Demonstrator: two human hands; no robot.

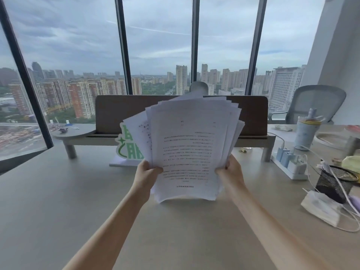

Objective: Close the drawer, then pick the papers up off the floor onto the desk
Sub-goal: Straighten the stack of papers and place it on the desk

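A loose, uneven stack of printed white papers (pixel 190 145) stands upright in front of me, its bottom edge resting on the pale desk (pixel 58 201). My left hand (pixel 147 175) grips the stack's lower left edge. My right hand (pixel 230 172) grips its lower right edge. The sheets fan out unevenly at the top. The drawer and the floor are out of view.
Behind the papers stand a brown desk divider (pixel 116 112) on a raised shelf and a green-and-white sign (pixel 128 147). At right are a power strip with chargers (pixel 290 162), a tumbler (pixel 306 131), a black mesh pen holder (pixel 333 184), a face mask (pixel 323 207) and a grey chair (pixel 315 102).
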